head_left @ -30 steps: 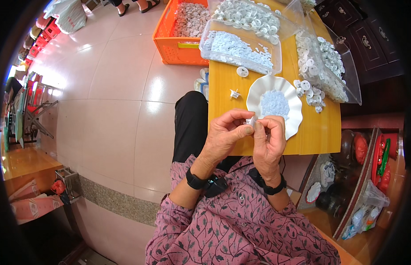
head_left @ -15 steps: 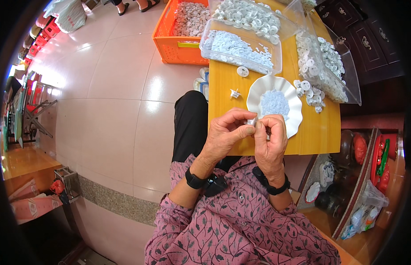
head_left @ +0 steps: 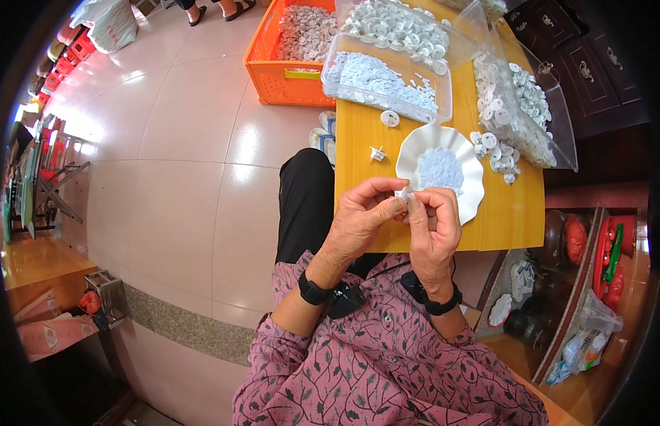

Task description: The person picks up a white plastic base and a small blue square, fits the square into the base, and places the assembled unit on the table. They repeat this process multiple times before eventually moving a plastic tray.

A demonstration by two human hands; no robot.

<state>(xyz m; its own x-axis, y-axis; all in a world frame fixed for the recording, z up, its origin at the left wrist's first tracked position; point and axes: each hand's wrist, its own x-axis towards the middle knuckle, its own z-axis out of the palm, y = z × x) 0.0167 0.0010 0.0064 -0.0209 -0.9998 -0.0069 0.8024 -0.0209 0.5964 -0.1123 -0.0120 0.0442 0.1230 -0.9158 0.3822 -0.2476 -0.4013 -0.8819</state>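
I look down on my two hands, raised together just above the near edge of a yellow wooden counter (head_left: 358, 135). A small white plastic piece (head_left: 404, 194) sits between them, pinched from both sides: my left hand (head_left: 362, 220) clamps it with thumb and forefinger from the left, my right hand (head_left: 435, 228) with fingertips from the right. The piece is too small for me to tell its long axis (it reads only as a pale speck at the fingertips).

Directly beyond the fingers, just past the piece, lies a white scalloped dish (head_left: 454, 138) holding a heap of tiny pale discs (head_left: 440, 169). My right hand is nearer to it, almost overlapping its near rim. To the left of the dish, a single small white part (head_left: 377, 153) and a white ring (head_left: 389, 118) lie on bare counter, well apart from my hands.

Further back stand clear plastic trays (head_left: 387, 85) of white parts, crowding the far end. Right of the dish, loose white caps (head_left: 495, 148) spill near the counter's right edge. Open room is mainly the bare strip left of the dish; the counter's left edge drops to tiled floor (head_left: 181, 163), where an orange crate (head_left: 284, 67) stands.
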